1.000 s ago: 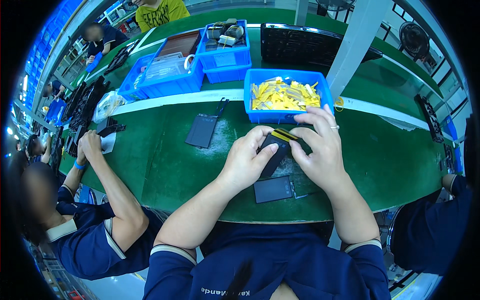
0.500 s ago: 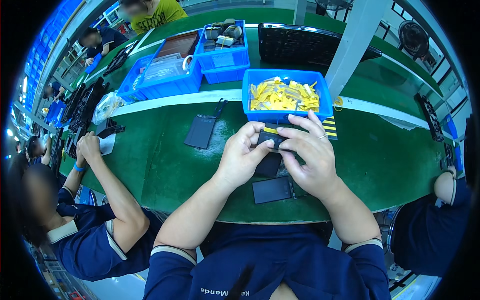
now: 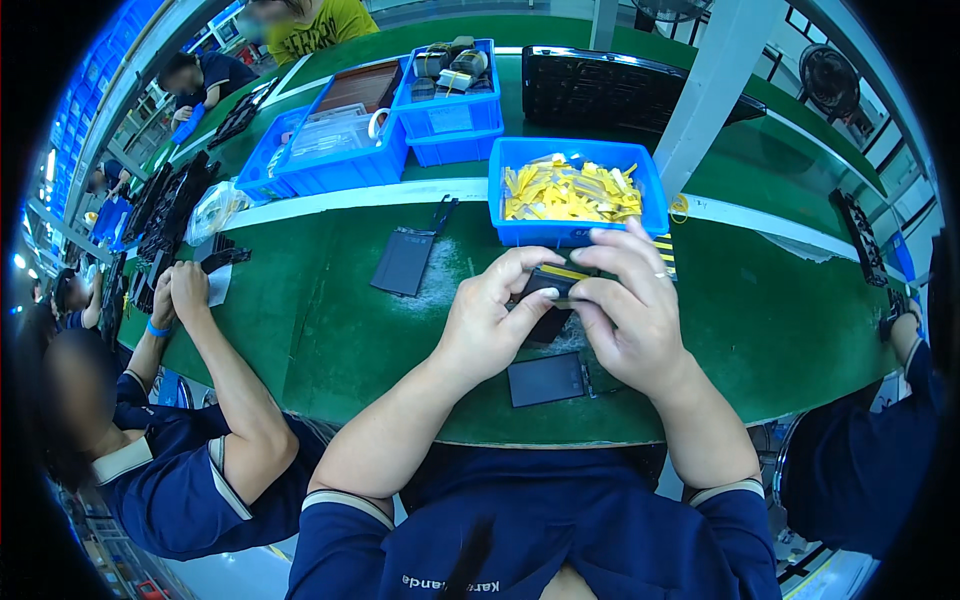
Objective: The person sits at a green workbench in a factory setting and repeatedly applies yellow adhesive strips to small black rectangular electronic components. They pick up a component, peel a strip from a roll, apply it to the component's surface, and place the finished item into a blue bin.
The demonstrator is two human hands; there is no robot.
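Between my hands is a flat black rectangular pack (image 3: pixel 548 283) with a yellow strip (image 3: pixel 563 271) along its far edge. My left hand (image 3: pixel 492 305) is closed on its left side, thumb on the near face and fingers behind. At its right end my right hand (image 3: pixel 632 305) pinches the edge with thumb and index finger, other fingers raised. A second black pack (image 3: pixel 550 327) lies partly hidden below my hands. Nearer me is another black pack (image 3: pixel 546 380) with a short lead on its right. One more black pack (image 3: pixel 403 262) with a lead rests to the left.
Beyond my hands stands a blue bin (image 3: pixel 578 236) of yellow strips. Farther left are blue trays (image 3: pixel 345 165) of parts. A metal post (image 3: pixel 700 110) rises behind the bin; a large black panel (image 3: pixel 600 88) lies beyond. A co-worker's hands (image 3: pixel 180 292) work at left, another's arm at right.
The held pack has tilted, so less of its near face shows. My right hand has shifted slightly right. At the far right, a co-worker's arm has reached farther out.
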